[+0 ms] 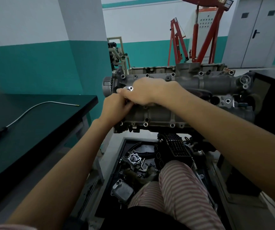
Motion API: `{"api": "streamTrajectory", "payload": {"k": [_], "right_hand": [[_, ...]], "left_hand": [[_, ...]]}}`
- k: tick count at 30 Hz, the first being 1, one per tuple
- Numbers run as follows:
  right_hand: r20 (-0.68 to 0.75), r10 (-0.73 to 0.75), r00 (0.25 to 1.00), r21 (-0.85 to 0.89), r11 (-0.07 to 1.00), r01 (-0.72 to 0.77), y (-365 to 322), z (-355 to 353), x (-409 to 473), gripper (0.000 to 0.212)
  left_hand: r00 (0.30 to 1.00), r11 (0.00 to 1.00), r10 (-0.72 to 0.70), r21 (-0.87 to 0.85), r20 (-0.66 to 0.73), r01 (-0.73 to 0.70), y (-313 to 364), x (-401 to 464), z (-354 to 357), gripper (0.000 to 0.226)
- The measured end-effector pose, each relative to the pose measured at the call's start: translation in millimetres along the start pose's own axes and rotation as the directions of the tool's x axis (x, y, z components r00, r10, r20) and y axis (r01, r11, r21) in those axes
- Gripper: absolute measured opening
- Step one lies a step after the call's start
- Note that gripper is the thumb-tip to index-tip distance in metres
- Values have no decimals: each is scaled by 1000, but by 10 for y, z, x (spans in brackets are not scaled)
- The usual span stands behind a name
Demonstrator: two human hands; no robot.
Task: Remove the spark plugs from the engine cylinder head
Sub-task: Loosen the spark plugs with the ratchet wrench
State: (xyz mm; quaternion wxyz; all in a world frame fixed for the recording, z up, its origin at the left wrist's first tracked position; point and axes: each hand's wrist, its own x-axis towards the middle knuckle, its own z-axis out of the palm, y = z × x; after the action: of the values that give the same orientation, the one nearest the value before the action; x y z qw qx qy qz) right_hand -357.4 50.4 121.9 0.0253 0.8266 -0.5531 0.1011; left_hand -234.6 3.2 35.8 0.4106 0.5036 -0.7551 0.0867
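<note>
Spark plugs are not visible from your head camera; the engine cylinder head [179,97] sits straight ahead of you, above a tray of parts [133,165]. Your right hand [143,92] curls around a shiny metal tool [128,88] at the head's left end. Your left hand [115,106] pinches something beneath it; you cannot tell what. A bent rod [39,107] lies on the table [34,130] to your left.
</note>
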Motion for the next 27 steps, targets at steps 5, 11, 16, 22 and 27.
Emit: {"api": "streamTrajectory", "payload": {"k": [5,11,16,22,27], "right_hand": [[139,125,982,857,481,-182,-172,346,-141,60],[-12,164,986,813,575,-86,-266,449,-136,61],[-145,-15,989,60,998,24,-3,100,-100,64],[182,123,975,926,312,-213,-216,351,-179,52],[147,85,985,916,364,-168,-210,360,-182,53]], "left_hand": [[961,954,-269,-121,67,275,55,-40,1,34],[978,977,-207,-44,27,208,40,-43,-3,26],[993,993,-113,-33,41,114,35,-5,-15,23],[911,876,-404,-254,77,410,30,-1,67,29],[963,962,-266,-50,55,268,56,-25,10,38]]}}
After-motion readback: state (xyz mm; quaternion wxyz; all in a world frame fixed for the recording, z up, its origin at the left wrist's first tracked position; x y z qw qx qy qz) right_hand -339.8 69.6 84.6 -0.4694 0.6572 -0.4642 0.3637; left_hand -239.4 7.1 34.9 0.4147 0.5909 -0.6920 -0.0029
